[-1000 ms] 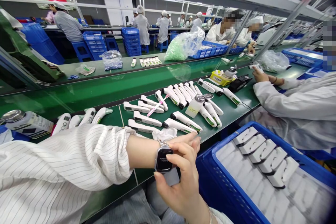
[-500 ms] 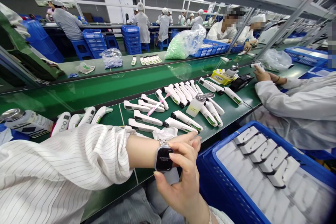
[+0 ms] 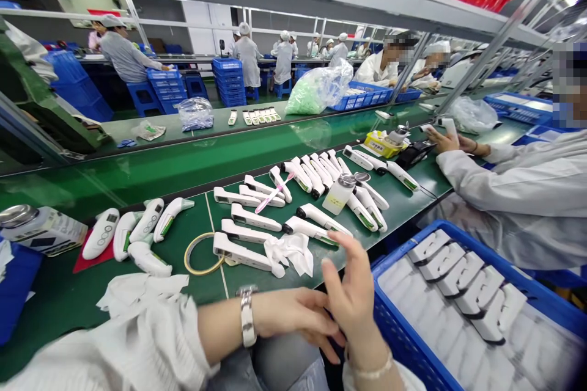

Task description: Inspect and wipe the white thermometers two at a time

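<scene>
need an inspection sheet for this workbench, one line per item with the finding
Surface: flat green worktable, heavily occupied
Job's things: white pistol-shaped plastic devices, lying in loose groups
Clutter: crumpled white cloth, yellowish tape ring, slim pink-and-white stick lying across devices
Hands: bare left hand and bare right hand both open, holding nothing
Cables: thin dark cable beyond the devices
Surroundings: blue plastic crate with white items; white-clothed co-worker at right

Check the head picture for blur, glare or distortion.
Head view: the bare left hand and bare right hand look slightly soft; the glossy green strip shows pale reflections; the blue plastic crate looks stretched and blurred toward lower right; the top-right corner is dark.
</scene>
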Available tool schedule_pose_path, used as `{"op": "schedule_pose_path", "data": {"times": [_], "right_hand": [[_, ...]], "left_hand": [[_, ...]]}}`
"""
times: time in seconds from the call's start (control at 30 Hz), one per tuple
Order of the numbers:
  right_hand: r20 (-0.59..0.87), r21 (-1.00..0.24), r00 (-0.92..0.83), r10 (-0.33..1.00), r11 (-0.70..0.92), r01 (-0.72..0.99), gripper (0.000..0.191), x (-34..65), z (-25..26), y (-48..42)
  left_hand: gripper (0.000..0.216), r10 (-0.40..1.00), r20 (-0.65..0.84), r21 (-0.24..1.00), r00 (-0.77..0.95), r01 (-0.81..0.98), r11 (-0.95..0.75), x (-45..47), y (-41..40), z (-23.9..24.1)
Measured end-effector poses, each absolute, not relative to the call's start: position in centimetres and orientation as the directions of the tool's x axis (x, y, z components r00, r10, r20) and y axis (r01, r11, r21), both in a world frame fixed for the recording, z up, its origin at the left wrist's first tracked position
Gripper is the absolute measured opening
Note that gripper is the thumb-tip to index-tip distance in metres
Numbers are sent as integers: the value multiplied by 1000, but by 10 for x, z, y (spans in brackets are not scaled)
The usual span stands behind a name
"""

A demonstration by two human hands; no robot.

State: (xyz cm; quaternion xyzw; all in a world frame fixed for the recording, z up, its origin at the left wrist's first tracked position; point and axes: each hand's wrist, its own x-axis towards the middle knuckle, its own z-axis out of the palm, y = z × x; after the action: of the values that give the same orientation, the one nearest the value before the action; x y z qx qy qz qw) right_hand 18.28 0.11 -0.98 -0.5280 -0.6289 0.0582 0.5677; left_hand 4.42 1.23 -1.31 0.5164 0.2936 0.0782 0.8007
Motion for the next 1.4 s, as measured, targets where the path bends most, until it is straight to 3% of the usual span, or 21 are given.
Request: {"op": "schedule_pose_path", "data": {"times": [0.1, 0.2, 0.3, 0.43, 0.53, 0.7, 0.8, 0.9, 0.97, 1.07, 1.17, 1.4], "right_hand": [[524, -590, 201, 828, 183, 787, 31, 226, -28, 33], [381, -554, 115, 918, 127, 823, 35, 253, -46, 55], [304, -589, 81, 949, 120, 799, 35, 260, -58, 63], [257, -689, 132, 957, 85, 720, 30, 254, -62, 62], [206, -809, 199, 958, 52, 585, 31, 245, -59, 55], [55, -983, 289, 956, 1, 184, 45, 206, -54, 19], [-26, -998, 236, 971, -14, -53, 54, 171, -47, -8], [-113, -908, 103, 988, -61, -414, 47, 144, -38, -24], [-126, -817, 59, 990, -70, -572, 40, 136, -32, -28], [-112, -814, 111, 988, -27, -580, 36, 134, -28, -30], [-137, -852, 192, 972, -17, -524, 32, 138, -25, -33], [-102, -849, 184, 978, 11, -529, 21, 135, -13, -38]], "left_hand": [[25, 486, -214, 976, 847, 205, 72, 42, 18, -24], [15, 443, 10, 942, 896, 140, -305, 41, 24, -31], [11, 396, 123, 883, 910, 82, -462, 43, 33, -31], [11, 419, 206, 842, 884, 59, -536, 46, 41, -26], [13, 562, 217, 874, 798, 97, -476, 44, 42, -24], [45, 859, 86, 976, 505, 131, -175, 40, 40, -24], [56, 864, -9, 985, 504, -145, 95, 38, 38, -18], [51, 829, -99, 801, 551, -449, 395, 37, 37, -7], [41, 851, -124, 699, 511, -564, 440, 37, 39, -2], [30, 853, -141, 564, 503, -667, 487, 33, 44, 0], [33, 831, -163, 476, 533, -695, 539, 24, 50, -1], [45, 765, -39, 439, 643, -676, 591, 12, 44, 3]]}}
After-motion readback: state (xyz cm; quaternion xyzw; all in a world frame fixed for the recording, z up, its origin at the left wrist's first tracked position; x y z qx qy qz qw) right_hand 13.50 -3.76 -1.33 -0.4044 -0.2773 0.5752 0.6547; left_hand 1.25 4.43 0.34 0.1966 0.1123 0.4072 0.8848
